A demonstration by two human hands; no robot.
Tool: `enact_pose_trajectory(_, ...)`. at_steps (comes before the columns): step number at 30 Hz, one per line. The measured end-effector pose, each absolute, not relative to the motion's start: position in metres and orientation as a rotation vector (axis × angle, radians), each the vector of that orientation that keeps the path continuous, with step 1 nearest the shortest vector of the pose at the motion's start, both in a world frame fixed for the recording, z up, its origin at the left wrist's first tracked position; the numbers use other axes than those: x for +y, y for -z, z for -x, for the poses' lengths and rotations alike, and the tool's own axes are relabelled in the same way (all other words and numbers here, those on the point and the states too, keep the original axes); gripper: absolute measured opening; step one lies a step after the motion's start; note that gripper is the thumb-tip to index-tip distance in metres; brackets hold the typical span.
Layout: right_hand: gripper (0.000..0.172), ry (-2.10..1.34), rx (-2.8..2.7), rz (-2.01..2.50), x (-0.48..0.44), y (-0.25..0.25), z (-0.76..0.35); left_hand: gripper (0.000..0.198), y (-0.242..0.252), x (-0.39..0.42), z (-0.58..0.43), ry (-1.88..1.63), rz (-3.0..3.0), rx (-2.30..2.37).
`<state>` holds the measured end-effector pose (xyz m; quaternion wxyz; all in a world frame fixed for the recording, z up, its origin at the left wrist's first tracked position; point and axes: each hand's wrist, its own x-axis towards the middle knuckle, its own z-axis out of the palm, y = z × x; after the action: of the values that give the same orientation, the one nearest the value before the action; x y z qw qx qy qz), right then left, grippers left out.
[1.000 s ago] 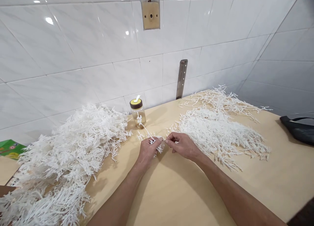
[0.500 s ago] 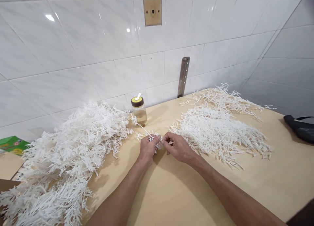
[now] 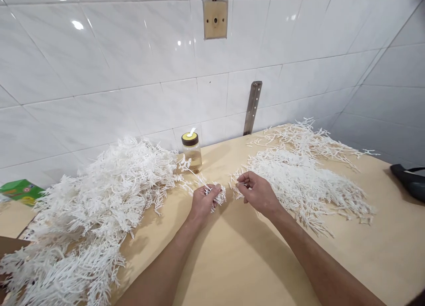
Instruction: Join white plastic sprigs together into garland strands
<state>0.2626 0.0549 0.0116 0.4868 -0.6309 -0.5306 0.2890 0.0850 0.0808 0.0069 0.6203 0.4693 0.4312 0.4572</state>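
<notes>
1. Right hand (image 3: 259, 193) is moving away from the left hand (image 3: 202, 202), nearing the left edge of the white pile (image 3: 305, 180); whether its curled fingers are pinching anything, I cannot tell.
2. Left hand is grasping white sprigs (image 3: 220, 194) above the worktop (image 3: 232, 262), apparently supporting them alone.

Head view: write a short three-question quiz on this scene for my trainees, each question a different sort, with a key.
1. Multiple choice: what colour is the top of the lid on the jar?
a) red
b) yellow
c) blue

2. True or false: the two hands are touching each other.

3. Fill in the gap: a bunch of white sprigs is held in the ____ hand.

Key: 1. b. 2. False; the left hand and right hand are apart. 3. left.
</notes>
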Motion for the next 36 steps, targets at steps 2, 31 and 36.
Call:
enact_pose_trajectory(2, 0.021, -0.621, -1.312, 1.636, 0.056, -0.010, -0.266, 0.043, -0.006, 0.081, -0.085, -1.050, -1.076, 1.005)
enact_pose_trajectory(31, 0.005, -0.941, -1.735, 1.468, 0.038, -0.023, -0.233, 0.036, -0.005, 0.087, -0.089, -1.141, -1.068, 1.178)
enact_pose_trajectory(36, 0.005, -0.747, -1.798, 1.476, 0.039, -0.028, -0.246, 0.037, -0.002, 0.088, -0.086, -1.075, -1.174, 1.141)
